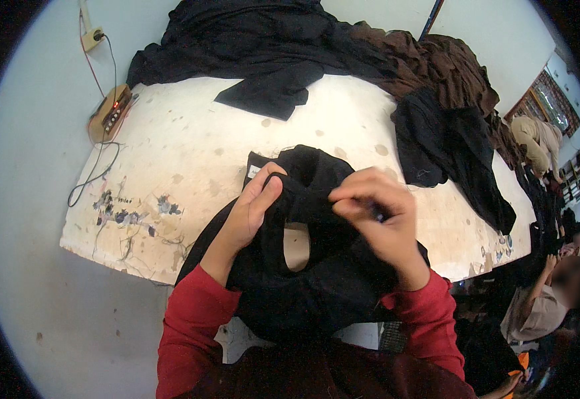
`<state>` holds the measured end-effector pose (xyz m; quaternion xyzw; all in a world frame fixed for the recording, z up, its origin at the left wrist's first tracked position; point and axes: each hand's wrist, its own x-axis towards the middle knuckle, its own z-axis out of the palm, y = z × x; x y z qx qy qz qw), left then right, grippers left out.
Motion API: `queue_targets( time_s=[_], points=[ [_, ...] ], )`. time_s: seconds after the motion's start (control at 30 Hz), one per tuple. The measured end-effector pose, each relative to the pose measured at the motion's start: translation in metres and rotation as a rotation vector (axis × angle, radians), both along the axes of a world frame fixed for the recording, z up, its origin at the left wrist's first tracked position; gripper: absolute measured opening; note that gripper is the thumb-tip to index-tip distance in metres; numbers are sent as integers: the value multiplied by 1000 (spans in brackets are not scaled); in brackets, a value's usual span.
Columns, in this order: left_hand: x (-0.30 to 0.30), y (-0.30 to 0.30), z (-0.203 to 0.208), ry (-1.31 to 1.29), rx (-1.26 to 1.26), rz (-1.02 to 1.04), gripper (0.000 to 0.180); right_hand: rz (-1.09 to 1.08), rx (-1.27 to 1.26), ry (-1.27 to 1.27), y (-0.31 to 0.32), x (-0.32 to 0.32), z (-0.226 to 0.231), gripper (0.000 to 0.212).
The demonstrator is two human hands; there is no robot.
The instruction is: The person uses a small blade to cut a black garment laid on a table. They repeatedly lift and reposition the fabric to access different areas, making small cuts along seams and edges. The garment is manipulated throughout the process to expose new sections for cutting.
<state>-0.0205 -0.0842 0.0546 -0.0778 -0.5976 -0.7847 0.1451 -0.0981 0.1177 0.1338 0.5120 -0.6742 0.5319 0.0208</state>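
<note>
A black garment (316, 292) lies bunched over the near edge of the table, with an oval opening in its middle through which a pale surface shows. My left hand (250, 209) is closed on a folded edge of it, thumb on top. Beside those fingers a small white label (254, 171) is sewn to the cloth. My right hand (376, 209) hovers over the garment's right part, its thumb and forefinger pinched together. A small dark object shows in that palm, too blurred to name.
The pale, stained table (197, 133) carries loose threads and scraps at its left. Black cloth (250, 40) and brown cloth (436, 66) are heaped along the back. A corded box (110, 114) stands at the left edge. Other people (542, 309) are at the far right.
</note>
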Motion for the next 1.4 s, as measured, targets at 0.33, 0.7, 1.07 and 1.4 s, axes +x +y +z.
queue_targets(
  time_s=[0.33,0.7,1.07,1.4],
  points=[
    [-2,-1,-6,-6,-24,20,22,-198,289,471,17,-8,6,21],
    [-1,1,-2,2,2,-2,24,-199,303,662,3,-5,9,16],
    [-2,3,0,4,-33,31,24,-183,345,596,1,-3,15,16],
    [-4,1,-4,-9,-16,10,22,-83,436,826,-11,-13,25,15]
  ],
)
